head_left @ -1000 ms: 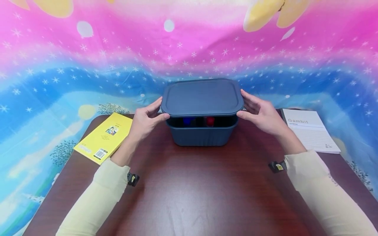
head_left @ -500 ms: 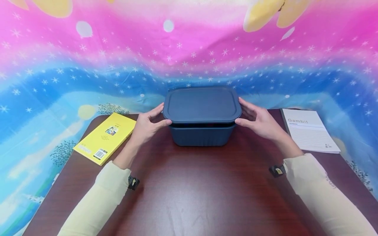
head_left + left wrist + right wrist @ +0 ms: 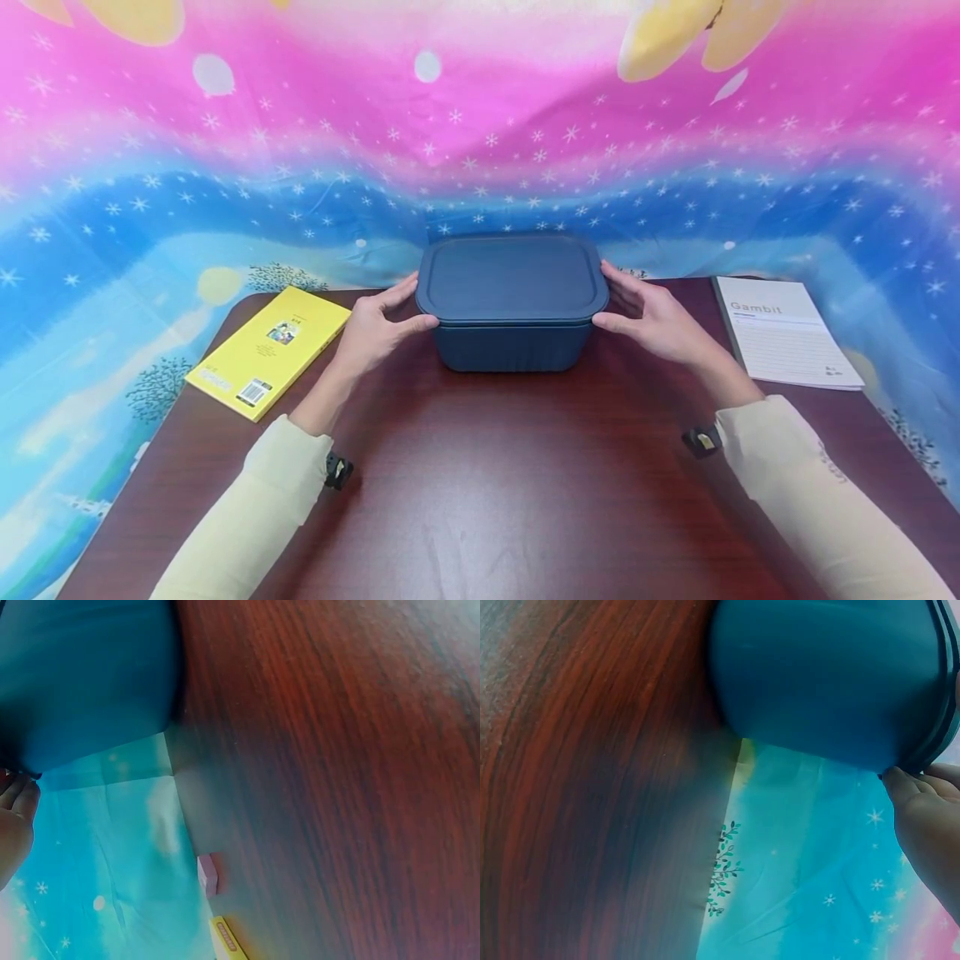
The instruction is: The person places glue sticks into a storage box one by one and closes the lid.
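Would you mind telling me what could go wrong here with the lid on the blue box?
The lid looks down on the box, but whether it is seated all round cannot be told; it may sit crooked. The left hand and right hand pinch its rim, so fingertips might get nipped, or a push might slide the box.

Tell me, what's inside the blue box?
Nothing inside shows: the dark blue lid sits on the blue box and covers it. The left hand and right hand grip the lid's ends.
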Demonstrator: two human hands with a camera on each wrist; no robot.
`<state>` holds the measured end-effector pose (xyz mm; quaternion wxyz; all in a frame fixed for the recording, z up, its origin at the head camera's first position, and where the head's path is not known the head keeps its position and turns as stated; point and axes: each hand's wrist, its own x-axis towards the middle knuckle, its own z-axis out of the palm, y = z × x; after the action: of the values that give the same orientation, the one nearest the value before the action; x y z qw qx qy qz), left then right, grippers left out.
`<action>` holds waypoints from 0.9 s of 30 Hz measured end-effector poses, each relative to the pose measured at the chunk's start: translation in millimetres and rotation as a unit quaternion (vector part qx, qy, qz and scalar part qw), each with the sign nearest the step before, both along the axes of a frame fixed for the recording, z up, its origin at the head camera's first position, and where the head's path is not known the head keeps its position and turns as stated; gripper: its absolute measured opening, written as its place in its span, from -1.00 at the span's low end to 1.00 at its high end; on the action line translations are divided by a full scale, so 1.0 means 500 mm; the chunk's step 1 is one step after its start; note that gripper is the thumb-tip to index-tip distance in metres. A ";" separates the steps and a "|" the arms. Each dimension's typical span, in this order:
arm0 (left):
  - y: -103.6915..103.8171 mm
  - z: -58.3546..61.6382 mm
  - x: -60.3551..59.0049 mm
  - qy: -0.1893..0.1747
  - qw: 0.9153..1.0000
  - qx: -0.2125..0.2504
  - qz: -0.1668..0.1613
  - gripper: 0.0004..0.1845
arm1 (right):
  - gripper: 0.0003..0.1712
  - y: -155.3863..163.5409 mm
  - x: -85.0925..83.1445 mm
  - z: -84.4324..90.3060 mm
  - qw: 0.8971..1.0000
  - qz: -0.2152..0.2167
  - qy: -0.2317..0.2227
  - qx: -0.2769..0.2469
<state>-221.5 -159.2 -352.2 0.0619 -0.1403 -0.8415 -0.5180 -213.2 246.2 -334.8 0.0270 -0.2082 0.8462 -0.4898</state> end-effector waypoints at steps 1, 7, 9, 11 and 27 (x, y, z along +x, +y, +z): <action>0.000 -0.002 0.001 0.002 1.000 -0.005 0.003 -0.16 | -0.09 0.000 0.000 -0.002 1.000 0.002 -0.003 -0.002; 0.001 -0.007 0.007 0.001 1.000 -0.003 0.006 -0.17 | -0.09 -0.001 0.003 -0.006 1.000 0.004 -0.007 -0.004; 0.001 -0.009 0.009 0.000 1.000 0.001 0.004 -0.17 | -0.09 -0.001 0.003 -0.005 1.000 0.003 -0.008 -0.004; 0.001 -0.010 0.010 0.001 1.000 0.004 0.003 -0.17 | -0.09 -0.001 0.003 -0.004 1.000 0.003 -0.008 -0.005; 0.006 -0.014 0.007 0.002 1.000 0.011 -0.004 -0.18 | -0.08 0.010 0.002 0.000 0.999 -0.004 -0.021 0.029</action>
<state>-218.0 -156.1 -359.3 0.0629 -0.1444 -0.8350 -0.5272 -212.2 251.3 -334.6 0.0486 -0.1934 0.8601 -0.4695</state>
